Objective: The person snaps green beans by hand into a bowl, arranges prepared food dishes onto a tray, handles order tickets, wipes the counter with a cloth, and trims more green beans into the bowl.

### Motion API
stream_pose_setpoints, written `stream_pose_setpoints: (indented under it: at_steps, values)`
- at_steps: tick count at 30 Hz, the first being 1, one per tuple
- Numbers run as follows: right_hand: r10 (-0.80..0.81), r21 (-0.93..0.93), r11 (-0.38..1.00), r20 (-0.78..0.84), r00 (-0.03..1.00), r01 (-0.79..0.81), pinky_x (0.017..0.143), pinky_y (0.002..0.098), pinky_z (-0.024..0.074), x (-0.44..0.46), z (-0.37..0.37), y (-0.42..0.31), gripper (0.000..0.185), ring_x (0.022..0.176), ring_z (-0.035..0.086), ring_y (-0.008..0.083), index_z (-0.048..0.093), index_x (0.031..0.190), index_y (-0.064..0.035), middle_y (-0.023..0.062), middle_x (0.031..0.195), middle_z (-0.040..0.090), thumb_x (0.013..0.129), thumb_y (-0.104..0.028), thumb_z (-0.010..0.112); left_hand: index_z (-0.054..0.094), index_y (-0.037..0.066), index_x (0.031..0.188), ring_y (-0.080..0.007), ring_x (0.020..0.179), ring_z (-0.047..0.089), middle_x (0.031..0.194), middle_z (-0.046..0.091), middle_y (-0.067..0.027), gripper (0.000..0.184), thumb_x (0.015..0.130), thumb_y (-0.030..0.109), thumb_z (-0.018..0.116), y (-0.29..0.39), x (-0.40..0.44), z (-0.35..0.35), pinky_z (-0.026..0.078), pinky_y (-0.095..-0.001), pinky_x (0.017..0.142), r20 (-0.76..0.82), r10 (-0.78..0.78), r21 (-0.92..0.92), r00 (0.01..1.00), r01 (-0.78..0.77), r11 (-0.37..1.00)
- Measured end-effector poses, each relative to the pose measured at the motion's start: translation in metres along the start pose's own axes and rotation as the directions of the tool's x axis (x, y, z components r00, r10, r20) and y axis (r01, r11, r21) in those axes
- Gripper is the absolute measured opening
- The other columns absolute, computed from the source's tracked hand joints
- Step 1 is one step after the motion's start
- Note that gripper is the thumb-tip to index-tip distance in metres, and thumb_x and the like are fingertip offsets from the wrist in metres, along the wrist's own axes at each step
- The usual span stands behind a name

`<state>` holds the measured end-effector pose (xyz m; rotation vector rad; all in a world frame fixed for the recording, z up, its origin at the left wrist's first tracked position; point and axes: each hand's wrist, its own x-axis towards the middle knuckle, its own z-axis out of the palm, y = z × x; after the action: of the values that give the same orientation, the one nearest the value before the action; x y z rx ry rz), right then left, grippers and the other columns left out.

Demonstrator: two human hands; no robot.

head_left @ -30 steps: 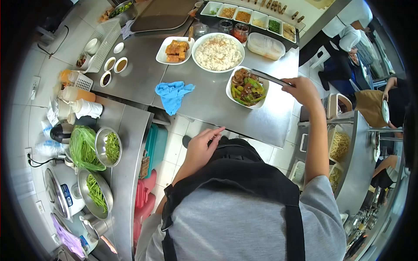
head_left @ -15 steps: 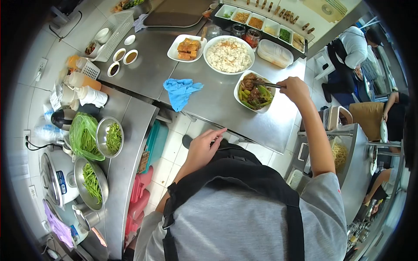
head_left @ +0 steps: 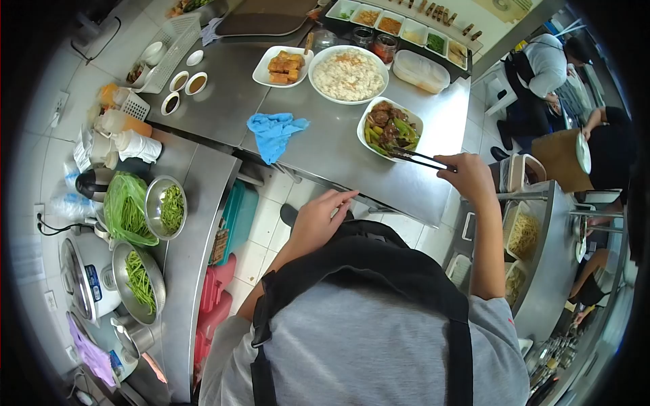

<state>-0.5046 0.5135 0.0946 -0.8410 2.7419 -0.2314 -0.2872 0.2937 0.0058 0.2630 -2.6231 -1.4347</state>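
Observation:
My right hand (head_left: 469,177) grips a pair of dark chopsticks (head_left: 428,160). Their tips reach the near edge of a square white bowl (head_left: 422,126) of brown meat pieces (head_left: 389,118) and green vegetables. Over the table's front edge hovers my left hand (head_left: 319,215), fingers stretched out and holding nothing. Behind the square bowl stands a round white bowl (head_left: 344,101) filled with what looks like rice, lightly sprinkled with orange bits. To its left, a white dish (head_left: 261,72) carries golden-brown fried pieces (head_left: 286,66).
A crumpled blue cloth (head_left: 274,135) lies left of the square bowl. Condiment trays (head_left: 411,34), jars and a plastic container (head_left: 421,71) line the back. The left counter (head_left: 193,203) holds bowls of green beans (head_left: 140,284). Other people (head_left: 550,68) work at right.
My right hand has moved down and nearer me, drawing the chopsticks from the middle of the square bowl to its near edge. My left hand stays much the same. The view has shifted slightly.

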Motion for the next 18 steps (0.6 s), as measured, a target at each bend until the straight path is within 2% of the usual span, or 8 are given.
stream_pose_setpoints:
  at_steps: [7,10,13,14,17,18]
  values:
    - [-0.044,-0.038,0.998,-0.009,0.999,0.044,0.068,0.0394,0.0521,0.009,0.023,0.003,0.027,0.072,0.065,0.0299,0.073,0.101,-0.0217,0.0120,0.076,0.068,0.075,-0.025,0.071,0.064,0.011,0.115,-0.0252,0.080,0.063,0.092,0.064,-0.0073,0.027,0.089,0.010,0.057,0.000,0.000,0.005,0.049,-0.0329,0.070,0.013,0.039,-0.029,0.999,-0.039,0.999]
    - [-0.005,-0.007,1.000,-0.006,1.000,0.005,0.067,0.0380,0.0518,0.010,0.021,0.008,0.025,0.067,0.065,0.0271,0.074,0.101,-0.0207,0.0112,0.074,0.068,0.076,-0.023,0.069,0.064,0.011,0.115,-0.0250,0.080,0.063,0.092,0.064,-0.0073,0.027,0.089,0.010,0.057,0.000,-0.002,0.003,0.049,-0.0329,0.070,0.009,0.031,-0.022,0.999,-0.030,0.999]
    - [-0.015,0.201,0.980,0.055,0.998,0.003,0.064,0.0353,0.0508,0.014,0.011,0.021,0.026,0.061,0.064,0.0218,0.073,0.102,-0.0199,0.0104,0.070,0.067,0.077,-0.021,0.067,0.064,0.011,0.115,-0.0249,0.080,0.063,0.092,0.064,-0.0072,0.027,0.089,0.011,0.057,-0.001,-0.005,0.001,0.049,-0.0329,0.070,-0.002,0.022,-0.009,1.000,-0.022,1.000]
    - [0.018,0.271,0.962,0.092,0.996,-0.042,0.059,0.0299,0.0485,0.014,0.005,0.025,0.027,0.057,0.059,0.0140,0.072,0.105,-0.0147,0.0060,0.067,0.067,0.079,-0.020,0.068,0.064,0.011,0.115,-0.0248,0.079,0.063,0.092,0.064,-0.0071,0.027,0.089,0.011,0.057,0.000,-0.005,0.000,0.049,-0.0328,0.070,-0.005,0.019,-0.007,1.000,-0.019,1.000]
    - [0.049,0.516,0.847,0.158,0.986,-0.125,0.053,0.0245,0.0443,0.027,0.015,0.053,0.029,0.056,0.054,0.0085,0.071,0.108,-0.0103,0.0010,0.069,0.065,0.080,-0.019,0.069,0.064,0.012,0.115,-0.0242,0.078,0.063,0.091,0.064,-0.0066,0.027,0.089,0.011,0.057,-0.002,-0.007,-0.001,0.049,-0.0326,0.069,-0.013,0.014,0.001,1.000,-0.014,1.000]
    - [0.080,0.562,0.803,0.229,0.970,-0.199,0.049,0.0209,0.0399,0.032,0.020,0.062,0.030,0.056,0.051,0.0051,0.070,0.110,-0.0080,-0.0019,0.071,0.064,0.082,-0.019,0.069,0.064,0.012,0.115,-0.0240,0.078,0.063,0.091,0.064,-0.0064,0.027,0.089,0.011,0.057,-0.002,-0.007,-0.001,0.049,-0.0325,0.069,-0.015,0.014,0.003,1.000,-0.014,1.000]
